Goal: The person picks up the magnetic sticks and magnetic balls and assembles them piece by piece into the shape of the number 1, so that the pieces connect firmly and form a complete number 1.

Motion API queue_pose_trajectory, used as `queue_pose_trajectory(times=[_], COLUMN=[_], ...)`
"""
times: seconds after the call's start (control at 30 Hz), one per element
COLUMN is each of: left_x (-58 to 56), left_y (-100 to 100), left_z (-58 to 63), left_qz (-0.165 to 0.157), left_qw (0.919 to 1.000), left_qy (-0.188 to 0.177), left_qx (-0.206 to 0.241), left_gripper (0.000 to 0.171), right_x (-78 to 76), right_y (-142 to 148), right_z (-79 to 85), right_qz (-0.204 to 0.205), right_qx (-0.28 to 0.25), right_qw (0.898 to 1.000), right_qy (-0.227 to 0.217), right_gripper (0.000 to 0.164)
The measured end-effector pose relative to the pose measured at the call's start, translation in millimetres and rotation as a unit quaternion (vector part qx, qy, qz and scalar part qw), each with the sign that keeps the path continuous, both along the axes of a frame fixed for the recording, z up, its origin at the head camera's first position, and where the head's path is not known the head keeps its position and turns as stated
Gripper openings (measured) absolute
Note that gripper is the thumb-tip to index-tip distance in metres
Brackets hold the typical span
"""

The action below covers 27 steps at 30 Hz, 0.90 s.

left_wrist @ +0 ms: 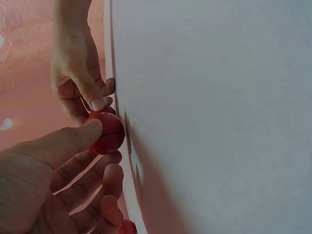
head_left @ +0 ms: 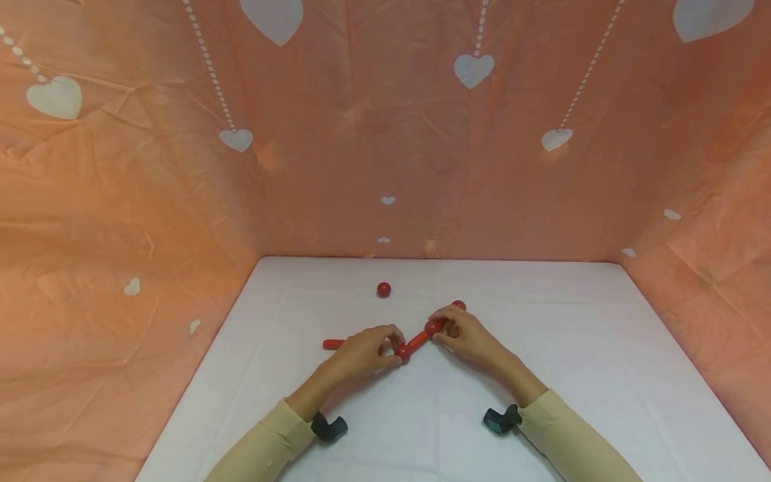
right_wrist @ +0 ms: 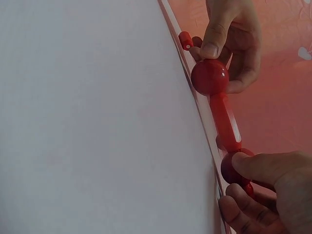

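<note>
Between the two hands a red rod (right_wrist: 225,122) joins two red balls. My left hand (head_left: 367,351) pinches the ball (left_wrist: 108,134) at its left end between thumb and fingers. With thumb and fingertips, my right hand (head_left: 466,333) grips the ball (head_left: 432,327) at the other end. A short red part (right_wrist: 249,189) shows beyond that ball, partly covered by the right fingers. Another red ball (head_left: 460,304) appears just past the right hand. Behind the left hand a red stick (head_left: 333,344) lies on the table, its right end hidden.
A lone red ball (head_left: 383,289) sits toward the back of the white table (head_left: 542,321). An orange cloth with white hearts (head_left: 391,147) surrounds the back and sides. Dark wrist devices (head_left: 329,427) stick out by both sleeves.
</note>
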<state>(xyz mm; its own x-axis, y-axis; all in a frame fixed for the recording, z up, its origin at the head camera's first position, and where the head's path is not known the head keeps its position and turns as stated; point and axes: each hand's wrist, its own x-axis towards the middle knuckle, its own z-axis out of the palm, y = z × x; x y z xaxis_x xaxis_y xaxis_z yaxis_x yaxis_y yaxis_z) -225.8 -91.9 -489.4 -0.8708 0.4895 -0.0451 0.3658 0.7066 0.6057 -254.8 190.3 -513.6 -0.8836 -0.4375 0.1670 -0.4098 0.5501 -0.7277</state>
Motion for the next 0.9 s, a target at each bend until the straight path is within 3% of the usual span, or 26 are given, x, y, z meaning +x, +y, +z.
queue_pose_trajectory(times=[0.9], left_x=[0.9], left_y=[1.0], left_z=[0.7], left_qz=[0.002], left_qw=[1.0], left_qy=[0.001], left_qx=[0.0], left_gripper=[0.034], right_x=[-2.0], right_y=[1.1], right_z=[-1.6], right_qz=[0.0], right_qx=[0.0], right_qw=[1.0], right_qy=[0.012], right_gripper=[0.037])
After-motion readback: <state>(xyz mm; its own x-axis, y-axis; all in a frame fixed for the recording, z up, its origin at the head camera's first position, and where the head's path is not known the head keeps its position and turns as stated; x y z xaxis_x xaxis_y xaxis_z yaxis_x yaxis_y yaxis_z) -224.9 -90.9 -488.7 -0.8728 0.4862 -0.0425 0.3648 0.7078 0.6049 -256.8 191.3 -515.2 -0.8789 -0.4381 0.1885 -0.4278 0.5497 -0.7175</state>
